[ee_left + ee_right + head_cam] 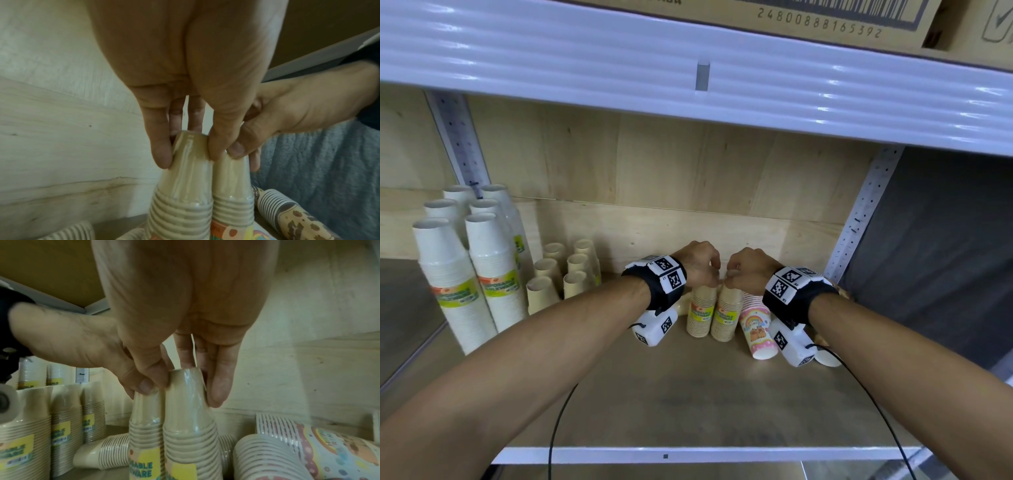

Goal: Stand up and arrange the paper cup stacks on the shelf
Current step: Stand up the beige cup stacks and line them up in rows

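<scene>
Hands [717,270] atop upright cup stacks [714,317]

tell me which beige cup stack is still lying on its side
The beige stack lying on the shelf behind the two held stacks, just left of them in the right wrist view. The other beige stacks all stand upright.

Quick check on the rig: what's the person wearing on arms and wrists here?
Forearms are bare, no sleeves or gloves. Each wrist has a black band topped with white plates printed with black square fiducial markers. A white camera block, also marker-tagged, hangs under each wrist, and a thin black cable trails back from each.
</scene>
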A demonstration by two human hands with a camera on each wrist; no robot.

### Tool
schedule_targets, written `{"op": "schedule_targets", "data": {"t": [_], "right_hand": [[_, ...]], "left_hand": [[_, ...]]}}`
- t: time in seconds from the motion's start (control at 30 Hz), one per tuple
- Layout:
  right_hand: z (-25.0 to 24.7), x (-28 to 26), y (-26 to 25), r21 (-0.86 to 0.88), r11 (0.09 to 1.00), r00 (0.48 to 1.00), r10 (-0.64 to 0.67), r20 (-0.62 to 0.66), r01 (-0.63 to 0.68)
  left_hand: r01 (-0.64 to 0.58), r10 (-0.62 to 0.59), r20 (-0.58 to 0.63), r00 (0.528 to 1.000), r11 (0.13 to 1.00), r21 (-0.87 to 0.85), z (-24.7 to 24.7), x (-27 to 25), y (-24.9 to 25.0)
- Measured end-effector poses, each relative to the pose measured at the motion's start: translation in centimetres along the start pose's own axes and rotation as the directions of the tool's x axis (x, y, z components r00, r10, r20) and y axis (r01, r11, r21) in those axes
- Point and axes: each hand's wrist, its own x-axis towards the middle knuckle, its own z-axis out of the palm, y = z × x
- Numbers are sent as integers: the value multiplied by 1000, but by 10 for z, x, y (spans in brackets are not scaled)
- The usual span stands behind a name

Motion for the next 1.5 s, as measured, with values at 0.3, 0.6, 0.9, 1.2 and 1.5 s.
{"op": "schedule_targets", "data": {"t": [0.3,0.6,0.9,1.2,1.5], "right_hand": [[-6,-7,-29,5,996,995,-95,42,95],[6,-11,-95,45,967,960,-255,117,251],[39,-5,-157,83,925,914,-379,147,371],[65,0,-198,158,887,877,-456,150,435],[78,-3,-208,187,860,861,-497,104,474]], "left_hand": [[104,-108,48,993,991,83,-28,-27,-2],[284,-298,108,949,951,124,-64,-79,-32],[442,-456,76,887,885,144,-87,-137,-75],[510,-519,47,853,850,134,-94,-177,-108],[511,-517,46,855,854,100,-89,-190,-127]]}}
